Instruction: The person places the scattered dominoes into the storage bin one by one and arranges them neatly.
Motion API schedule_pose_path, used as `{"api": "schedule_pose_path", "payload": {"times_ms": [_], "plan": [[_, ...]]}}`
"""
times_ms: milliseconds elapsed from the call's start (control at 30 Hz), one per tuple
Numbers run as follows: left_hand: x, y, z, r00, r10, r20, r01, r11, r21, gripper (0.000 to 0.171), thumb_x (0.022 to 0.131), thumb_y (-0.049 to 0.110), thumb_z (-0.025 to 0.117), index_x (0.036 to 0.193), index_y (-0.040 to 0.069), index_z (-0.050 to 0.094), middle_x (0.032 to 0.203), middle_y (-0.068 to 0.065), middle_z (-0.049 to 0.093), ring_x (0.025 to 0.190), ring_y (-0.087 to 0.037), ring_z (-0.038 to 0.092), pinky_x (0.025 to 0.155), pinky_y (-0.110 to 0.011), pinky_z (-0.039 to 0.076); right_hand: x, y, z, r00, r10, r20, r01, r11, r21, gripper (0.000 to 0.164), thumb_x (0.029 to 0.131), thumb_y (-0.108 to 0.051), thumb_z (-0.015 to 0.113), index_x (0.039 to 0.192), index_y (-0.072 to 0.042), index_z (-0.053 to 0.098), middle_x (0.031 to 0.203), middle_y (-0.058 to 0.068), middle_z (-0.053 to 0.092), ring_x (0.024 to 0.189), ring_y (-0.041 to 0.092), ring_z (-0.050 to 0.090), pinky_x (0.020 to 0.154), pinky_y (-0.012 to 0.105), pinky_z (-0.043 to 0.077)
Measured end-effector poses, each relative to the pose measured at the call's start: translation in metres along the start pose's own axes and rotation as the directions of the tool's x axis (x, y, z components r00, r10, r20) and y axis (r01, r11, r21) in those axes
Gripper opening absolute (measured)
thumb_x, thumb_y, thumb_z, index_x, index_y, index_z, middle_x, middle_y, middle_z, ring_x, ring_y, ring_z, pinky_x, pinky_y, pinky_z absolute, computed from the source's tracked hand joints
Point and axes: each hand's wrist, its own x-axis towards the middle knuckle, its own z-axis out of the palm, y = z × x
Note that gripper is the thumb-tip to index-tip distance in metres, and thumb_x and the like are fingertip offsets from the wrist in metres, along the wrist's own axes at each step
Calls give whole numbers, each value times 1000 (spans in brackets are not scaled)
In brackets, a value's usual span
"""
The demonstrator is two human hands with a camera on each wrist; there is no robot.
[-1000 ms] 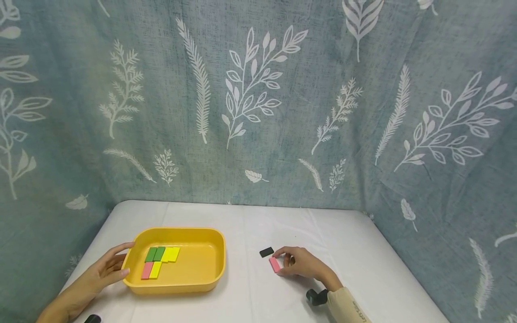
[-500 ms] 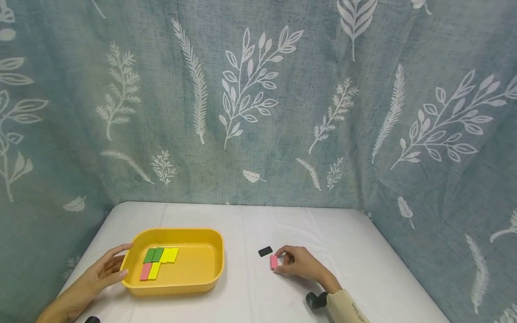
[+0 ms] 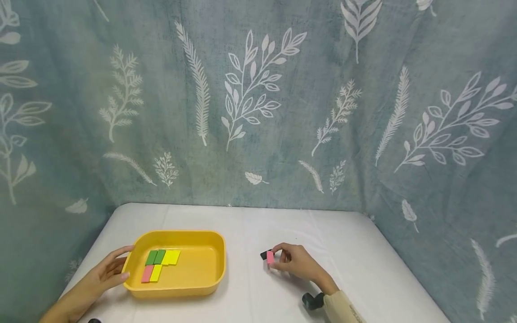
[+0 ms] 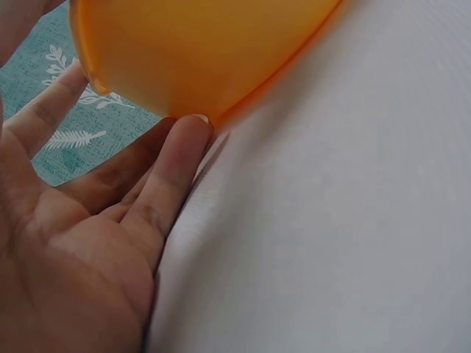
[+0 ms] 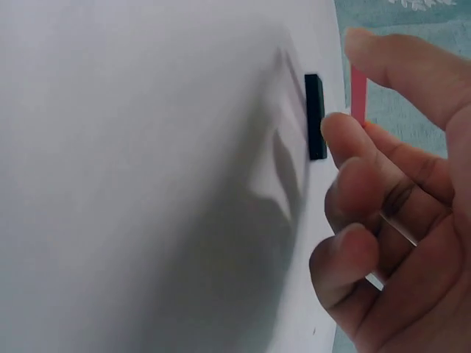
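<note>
My right hand [image 3: 299,262] pinches a small pink rectangular block [image 3: 269,257] between thumb and index finger, lifted above the white table. The right wrist view shows this pink block [image 5: 358,95] edge-on, with the other fingers loosely bent. Just behind it lies a black block [image 3: 264,255] on the table, partly covered by the pink one in the head view. My left hand [image 3: 102,273] rests its relaxed fingertips against the left end of a yellow tray [image 3: 198,267]. In the left wrist view, fingertips touch the outer wall of the tray [image 4: 199,59].
Inside the tray, green blocks [image 3: 155,257], yellow blocks [image 3: 171,257] and a pink block [image 3: 147,273] lie flat in two rows at the left. A leaf-patterned curtain [image 3: 258,112] surrounds the table [image 3: 242,220]. A dark wrist device [image 3: 313,301] sits by my right sleeve.
My right hand has raised the pink block off the table and turned it more upright, moving slightly left toward the black block. The left hand stays at the tray.
</note>
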Motion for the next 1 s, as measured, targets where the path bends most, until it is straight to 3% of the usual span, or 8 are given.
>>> {"api": "schedule_pose_path", "payload": {"times_ms": [100, 200, 300, 400, 433, 533, 767, 1000], "plan": [[0, 1, 0, 1000, 17, 2, -17, 1000, 1, 74, 105, 26, 62, 163, 15, 17, 158, -31, 30, 135, -31, 46, 92, -27, 51, 5, -7, 0, 1000, -27, -13, 27, 1000, 9, 40, 92, -36, 79, 123, -13, 68, 76, -5, 65, 58, 4, 50, 54, 23, 43], [-1, 0, 0, 1000, 17, -4, -17, 1000, 0, 74, 105, 26, 62, 163, 15, 17, 158, -30, 31, 127, -16, 51, 90, -26, 51, 9, -14, 0, 999, -37, -27, 37, 999, -8, 40, 92, -38, 79, 124, -15, 68, 75, -7, 65, 57, 5, 51, 63, 31, 51], [0, -1, -1, 1000, 27, -1, -27, 1000, 0, 74, 105, 25, 62, 163, 16, 18, 157, -30, 31, 117, -1, 51, 90, -24, 50, 11, -20, 1, 998, -39, -50, 38, 999, -34, 42, 91, -38, 80, 124, -15, 68, 74, -8, 65, 56, 5, 51, 63, 41, 52], [2, -2, -1, 999, 32, 5, -32, 999, -2, 74, 105, 26, 62, 163, 16, 18, 158, -30, 30, 116, 2, 51, 90, -23, 50, 13, -24, 2, 997, -39, -62, 36, 999, -41, 43, 91, -39, 80, 124, -14, 68, 75, -7, 65, 56, 5, 51, 65, 35, 50], [2, -2, -1, 999, 31, 8, -31, 999, -5, 73, 105, 26, 62, 163, 16, 18, 158, -30, 29, 117, 1, 50, 90, -23, 49, 14, -25, 2, 998, -34, -61, 31, 999, -38, 43, 90, -40, 80, 124, -14, 68, 75, -7, 64, 56, 5, 50, 56, 30, 45], [2, -1, 0, 1000, 23, 8, -23, 1000, -7, 73, 105, 26, 62, 163, 16, 18, 159, -30, 29, 122, -6, 50, 90, -23, 49, 17, -29, 4, 998, -25, -57, 24, 999, -32, 44, 90, -41, 80, 124, -15, 68, 77, -7, 65, 57, 6, 51, 56, 23, 42], [1, 1, 3, 1000, 1, -12, -1, 1000, 10, 76, 104, 28, 63, 163, 14, 18, 159, -30, 29, 139, -42, 39, 94, -30, 50, 26, -38, 8, 998, -43, -55, 40, 998, -47, 40, 91, -38, 79, 123, -15, 69, 74, -8, 64, 57, 5, 49, 53, 23, 41], [1, 1, 3, 1000, 1, -19, -1, 1000, 16, 76, 104, 28, 64, 163, 14, 18, 158, -31, 30, 139, -42, 41, 94, -31, 51, 35, -49, 10, 994, -82, -72, 75, 993, -86, 36, 92, -31, 80, 122, -15, 69, 72, -10, 63, 57, 4, 50, 54, 23, 43]]}}
